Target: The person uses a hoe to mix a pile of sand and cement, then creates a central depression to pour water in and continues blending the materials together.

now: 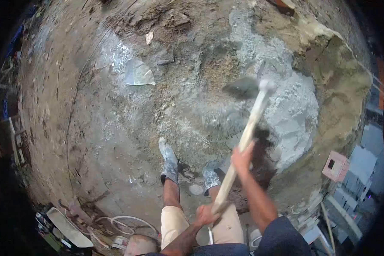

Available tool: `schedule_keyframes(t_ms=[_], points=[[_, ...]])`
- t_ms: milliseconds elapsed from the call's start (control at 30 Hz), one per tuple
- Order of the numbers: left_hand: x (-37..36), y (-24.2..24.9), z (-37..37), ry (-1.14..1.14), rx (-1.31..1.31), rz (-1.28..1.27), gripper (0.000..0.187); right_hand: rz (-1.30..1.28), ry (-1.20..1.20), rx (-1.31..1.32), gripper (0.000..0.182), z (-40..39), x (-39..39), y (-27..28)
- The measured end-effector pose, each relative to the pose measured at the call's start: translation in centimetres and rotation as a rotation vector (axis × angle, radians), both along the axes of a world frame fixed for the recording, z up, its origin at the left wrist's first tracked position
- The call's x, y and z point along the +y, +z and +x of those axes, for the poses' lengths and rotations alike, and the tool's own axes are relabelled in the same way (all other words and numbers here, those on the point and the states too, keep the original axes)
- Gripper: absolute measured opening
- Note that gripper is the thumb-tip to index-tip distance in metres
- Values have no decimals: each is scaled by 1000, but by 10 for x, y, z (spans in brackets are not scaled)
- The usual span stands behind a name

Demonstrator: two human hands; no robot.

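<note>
Though apart, both hands (242,160) (206,214) around handle (228,180).

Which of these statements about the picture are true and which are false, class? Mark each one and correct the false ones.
1. The left hand and right hand both hold the wooden handle. True.
2. The right hand's grip is nearer the person's body than the left's. False: the left hand is nearer.
3. The person's feet are bare. False: they have grey-smeared footwear on.
4. The grey heap lies to the picture's right of the footwear. True.
5. The pale sheet lies on the ground, left of the dark blade. True.
</note>
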State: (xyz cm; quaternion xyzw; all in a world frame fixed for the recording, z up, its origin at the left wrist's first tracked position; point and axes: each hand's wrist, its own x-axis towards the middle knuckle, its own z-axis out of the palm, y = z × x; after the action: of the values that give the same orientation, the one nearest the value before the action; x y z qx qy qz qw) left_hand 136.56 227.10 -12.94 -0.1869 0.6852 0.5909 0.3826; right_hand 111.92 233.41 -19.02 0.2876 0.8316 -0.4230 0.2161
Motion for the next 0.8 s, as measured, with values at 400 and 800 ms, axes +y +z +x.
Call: schedule_keyframes(t_ms=[400,800], points=[[-24,-60,-134,-108,-69,17,45,543,145,-157,62,-119,26,-123],[-42,-53,-155,-136,355,25,41,143,-95,287,72,-142,18,-9]])
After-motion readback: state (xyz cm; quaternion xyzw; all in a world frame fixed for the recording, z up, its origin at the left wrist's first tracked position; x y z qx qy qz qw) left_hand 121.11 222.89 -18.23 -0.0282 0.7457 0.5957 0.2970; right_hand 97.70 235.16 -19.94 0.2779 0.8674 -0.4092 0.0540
